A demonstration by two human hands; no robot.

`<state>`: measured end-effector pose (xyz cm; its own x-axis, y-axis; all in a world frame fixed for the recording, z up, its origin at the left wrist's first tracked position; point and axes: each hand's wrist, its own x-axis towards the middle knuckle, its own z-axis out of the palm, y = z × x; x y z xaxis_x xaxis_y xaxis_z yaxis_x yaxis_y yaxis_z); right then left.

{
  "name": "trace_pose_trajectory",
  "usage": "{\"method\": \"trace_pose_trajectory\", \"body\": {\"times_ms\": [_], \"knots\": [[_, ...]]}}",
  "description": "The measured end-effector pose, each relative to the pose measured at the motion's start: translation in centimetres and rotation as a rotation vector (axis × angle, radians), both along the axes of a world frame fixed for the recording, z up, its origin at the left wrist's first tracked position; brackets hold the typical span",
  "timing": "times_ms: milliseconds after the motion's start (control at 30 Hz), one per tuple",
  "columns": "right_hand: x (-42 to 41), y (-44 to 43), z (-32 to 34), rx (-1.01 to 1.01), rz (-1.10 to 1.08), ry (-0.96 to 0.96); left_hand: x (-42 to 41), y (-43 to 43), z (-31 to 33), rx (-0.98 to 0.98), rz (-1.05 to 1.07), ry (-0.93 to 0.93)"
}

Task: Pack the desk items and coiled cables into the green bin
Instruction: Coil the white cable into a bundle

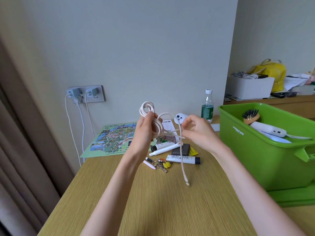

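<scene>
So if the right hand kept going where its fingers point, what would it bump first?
Probably the coiled white cable held by the left hand: the right hand points left at it, pinching its loose strand. Depth is hard to judge.

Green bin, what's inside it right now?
Inside the green bin are a hairbrush and a white device. The bin's near wall hides whatever lies lower down.
</scene>
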<state>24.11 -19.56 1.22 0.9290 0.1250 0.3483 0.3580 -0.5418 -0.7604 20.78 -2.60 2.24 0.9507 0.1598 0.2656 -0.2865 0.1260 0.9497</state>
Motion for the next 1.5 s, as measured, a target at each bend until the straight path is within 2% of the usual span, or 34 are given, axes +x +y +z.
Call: {"method": "trace_pose_trajectory", "body": {"times_ms": [67,133,233,467,567,700,800,933,1033,1100,1167,1267,1300,1400,1500], "knots": [[-0.2,0.8,-0.1,0.062,0.021,0.036,0.0,-0.3,0.1,-0.197,-0.045,0.043],[-0.4,1.3,0.0,0.278,0.088,0.141,-0.1,-0.3,0.2,-0.411,-0.101,0.089],[-0.7,1.1,-0.1,0.562,0.335,0.344,-0.1,0.1,0.4,-0.500,-0.077,0.107],[-0.6,-0.1,0.2,0.415,0.632,0.396,0.3,1.1,0.6,-0.304,0.059,0.093],[-0.8,0.2,0.1,0.271,0.586,0.318,0.4,1.5,0.6,-0.289,0.066,0.057],[-1.4,1.5,0.0,0.227,0.500,0.126,0.4,1.4,0.4,-0.197,0.061,0.075],[-1.4,1.4,0.6,0.297,0.427,0.038,0.2,1.5,0.3,-0.019,0.110,0.074],[-1.4,0.5,1.7,0.562,0.368,0.054,-0.1,1.8,-0.1,0.291,0.131,-0.020],[-1.2,-0.4,1.8,0.619,0.325,0.045,-0.3,1.8,-0.3,0.480,0.116,-0.091],[-0.9,-1.0,1.8,0.595,0.233,-0.035,-0.1,1.8,-0.3,0.566,0.139,-0.123],[-0.7,-1.3,2.0,0.481,0.130,-0.193,0.0,2.0,-0.3,0.667,0.178,-0.139],[-0.4,-1.7,2.0,0.291,0.064,-0.292,0.0,2.2,-0.2,0.649,0.112,-0.102],[-0.4,-1.9,1.9,0.214,0.062,-0.247,-0.1,2.2,-0.1,0.602,0.057,-0.071],[-0.5,-2.3,1.6,-0.007,0.184,0.057,-0.3,2.1,0.1,0.490,-0.066,0.029],[-1.1,-1.5,1.2,0.002,0.376,0.170,-0.6,1.3,0.1,0.477,-0.115,0.048]]}}
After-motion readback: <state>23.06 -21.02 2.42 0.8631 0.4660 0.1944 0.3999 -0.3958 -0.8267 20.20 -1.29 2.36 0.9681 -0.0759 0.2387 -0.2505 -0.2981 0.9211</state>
